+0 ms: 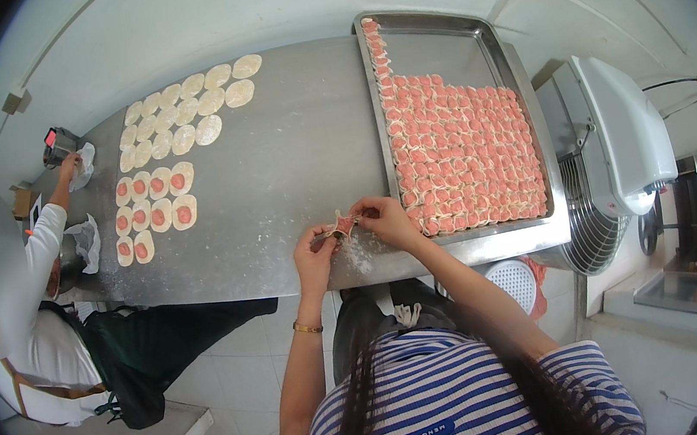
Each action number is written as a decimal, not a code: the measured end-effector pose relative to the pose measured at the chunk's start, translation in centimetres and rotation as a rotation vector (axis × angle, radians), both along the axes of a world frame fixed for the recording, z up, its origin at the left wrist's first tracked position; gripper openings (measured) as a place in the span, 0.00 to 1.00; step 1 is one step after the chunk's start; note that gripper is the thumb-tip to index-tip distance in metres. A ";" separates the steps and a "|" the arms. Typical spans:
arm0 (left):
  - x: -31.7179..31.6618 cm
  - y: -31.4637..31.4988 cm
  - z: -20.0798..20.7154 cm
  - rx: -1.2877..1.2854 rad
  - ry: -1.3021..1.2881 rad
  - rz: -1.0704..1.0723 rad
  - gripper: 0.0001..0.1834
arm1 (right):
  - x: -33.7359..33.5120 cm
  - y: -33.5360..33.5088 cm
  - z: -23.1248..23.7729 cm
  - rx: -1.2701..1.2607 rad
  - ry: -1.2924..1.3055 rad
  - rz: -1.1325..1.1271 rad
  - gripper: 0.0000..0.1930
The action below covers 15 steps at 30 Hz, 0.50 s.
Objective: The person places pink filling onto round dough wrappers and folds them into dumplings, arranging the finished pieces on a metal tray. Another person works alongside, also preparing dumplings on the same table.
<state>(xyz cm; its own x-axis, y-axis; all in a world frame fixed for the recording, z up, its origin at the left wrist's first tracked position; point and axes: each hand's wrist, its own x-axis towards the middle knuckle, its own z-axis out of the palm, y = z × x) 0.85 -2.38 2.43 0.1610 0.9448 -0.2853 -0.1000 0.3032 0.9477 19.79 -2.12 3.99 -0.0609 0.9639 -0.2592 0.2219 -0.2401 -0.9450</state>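
Observation:
Between my two hands, just above the near edge of the steel table (pixel 285 129), is a dumpling (pixel 344 224) with pink filling and a pale wrapper. My left hand (pixel 315 249) pinches one side of it, and my right hand (pixel 385 220) pinches the other. To the right, a large metal tray (pixel 448 40) holds tight rows of similar open-topped dumplings (pixel 466 146). Over on the left lie flat round wrappers (pixel 209 130). Nearer rows of wrappers (pixel 184 214) each carry a dab of pink filling.
At the table's left end a person (pixel 48 324) in white sleeves and a dark apron reaches toward a small device (pixel 58 144). A metal bowl (pixel 72 260) stands nearby. Right of the tray is a large white machine (pixel 616 132) with a wire guard. Flour dusts the tabletop.

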 end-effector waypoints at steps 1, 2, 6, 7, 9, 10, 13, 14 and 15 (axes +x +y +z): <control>0.2 0.0 -0.6 0.107 0.106 0.000 0.08 | 0.1 -0.1 0.1 0.003 -0.076 0.011 0.15; 0.3 0.0 -1.2 0.214 0.211 0.000 0.06 | 0.1 -0.3 -0.2 0.098 -0.045 0.024 0.17; 0.8 -0.3 -2.0 0.360 0.360 -0.016 0.06 | -0.1 -0.9 -1.1 0.373 -0.151 0.086 0.22; 1.0 -0.4 -1.7 0.338 0.383 -0.037 0.07 | -0.3 -0.9 -1.1 0.416 -0.236 0.104 0.24; 1.1 -0.6 -1.6 0.305 0.391 -0.067 0.09 | -0.5 -0.6 -2.2 0.405 -0.301 0.100 0.22; 1.0 -0.6 -1.6 0.293 0.378 -0.074 0.10 | -0.6 -0.3 -2.1 0.400 -0.333 0.100 0.21; 1.2 -0.7 -0.9 0.203 0.349 -0.070 0.13 | -0.5 0.2 -1.7 0.354 -0.363 0.158 0.19; 1.4 -0.6 -0.5 0.163 0.342 -0.065 0.15 | -0.6 0.4 -1.6 0.349 -0.333 0.174 0.17; 1.4 -0.5 -0.5 0.179 0.382 -0.077 0.15 | -0.7 0.6 -1.5 0.343 -0.303 0.189 0.15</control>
<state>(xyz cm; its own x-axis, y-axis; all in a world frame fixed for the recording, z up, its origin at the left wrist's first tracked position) 2.26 -2.93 1.92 0.1477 0.9741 -0.1711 0.2853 0.1237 0.9504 19.14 -1.52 2.45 -0.2142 0.9760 0.0379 0.5090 0.1446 -0.8485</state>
